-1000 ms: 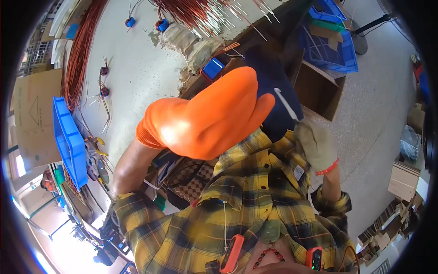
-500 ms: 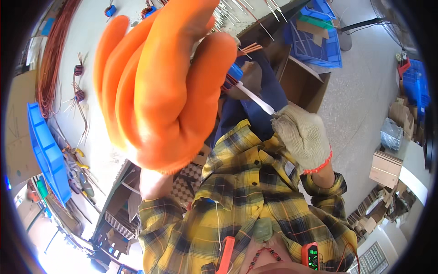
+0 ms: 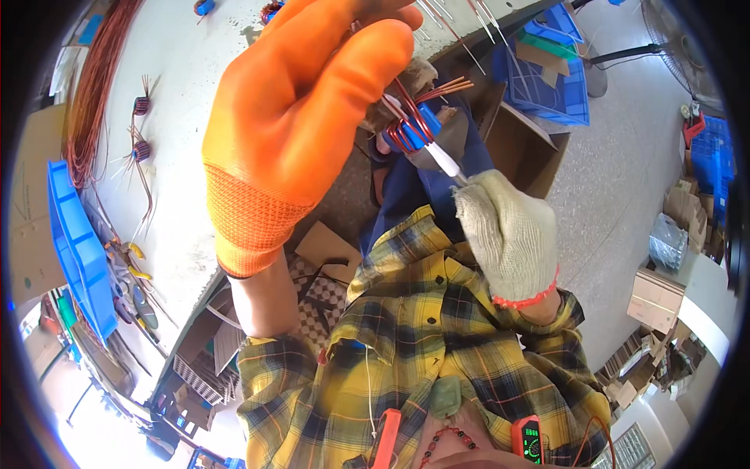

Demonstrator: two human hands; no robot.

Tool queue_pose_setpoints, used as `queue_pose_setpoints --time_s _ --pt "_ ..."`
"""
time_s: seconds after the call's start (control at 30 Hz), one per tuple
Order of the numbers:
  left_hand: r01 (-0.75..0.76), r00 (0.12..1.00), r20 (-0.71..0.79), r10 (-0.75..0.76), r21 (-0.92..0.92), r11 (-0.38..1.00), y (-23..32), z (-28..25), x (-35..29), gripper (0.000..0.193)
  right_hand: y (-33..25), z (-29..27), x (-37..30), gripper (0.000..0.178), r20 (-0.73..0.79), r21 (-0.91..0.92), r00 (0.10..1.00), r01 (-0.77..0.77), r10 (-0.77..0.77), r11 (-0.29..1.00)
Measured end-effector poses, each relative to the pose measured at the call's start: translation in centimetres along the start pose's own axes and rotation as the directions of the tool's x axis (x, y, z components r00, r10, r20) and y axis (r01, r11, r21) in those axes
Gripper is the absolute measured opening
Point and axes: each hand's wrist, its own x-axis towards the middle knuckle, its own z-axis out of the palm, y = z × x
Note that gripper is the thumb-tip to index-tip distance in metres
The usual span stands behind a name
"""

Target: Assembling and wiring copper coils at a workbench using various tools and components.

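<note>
My left hand [image 3: 301, 117], in an orange coated glove, is raised at upper centre with its fingers curled toward the thumb. What they pinch is hidden. Just below the thumb is a ring coil [image 3: 412, 131], a blue core wound with reddish copper wire. Copper wire ends [image 3: 449, 87] fan out to its right, and some strands rise toward the orange thumb. From the coil's lower side a slim white piece [image 3: 444, 159] slants to my right hand [image 3: 512, 230]. That hand, in a white knit glove with a red cuff, is closed around its lower end.
On the pale workbench [image 3: 176, 227] at left lie two finished-looking coils [image 3: 141, 150], a bundle of copper wire [image 3: 98, 102], a blue tray [image 3: 78, 250] and pliers [image 3: 134, 262]. Right of my legs stand an open cardboard box [image 3: 519, 148] and a blue crate [image 3: 558, 90]. A fan [image 3: 676, 51] is at far right.
My left hand has swung up and to the right, away from the coil, uncovering it. My right hand has dropped slightly left and lower, still holding the white piece.
</note>
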Motion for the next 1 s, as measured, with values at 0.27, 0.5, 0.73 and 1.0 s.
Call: queue_pose_setpoints --time_s 0.27,0.5,0.73,1.0 --pt "0.124 0.95 0.313 -0.006 -0.357 0.926 -3.3 -3.3 1.7 0.042 -1.0 0.2 0.5 0.02 0.137 0.292 0.981 -0.173 0.137 0.941" --pt "-0.388 0.912 -0.024 0.41 0.278 0.879 -3.8 -1.1 0.1 0.036 0.9 -1.4 0.5 0.034 0.209 0.257 0.969 -0.183 0.13 0.949" --pt "-0.757 0.632 0.121 0.765 -0.113 0.643 -4.0 8.0 -9.6 0.043 1.3 -2.5 -2.6 0.021 0.346 0.348 0.937 -0.075 -0.053 0.935" --pt "-0.8 0.594 -0.049 0.803 -0.144 0.583 -3.1 6.1 -5.5 0.027 2.9 -3.6 -7.9 0.029 0.101 -0.002 0.962 -0.254 0.253 0.967"
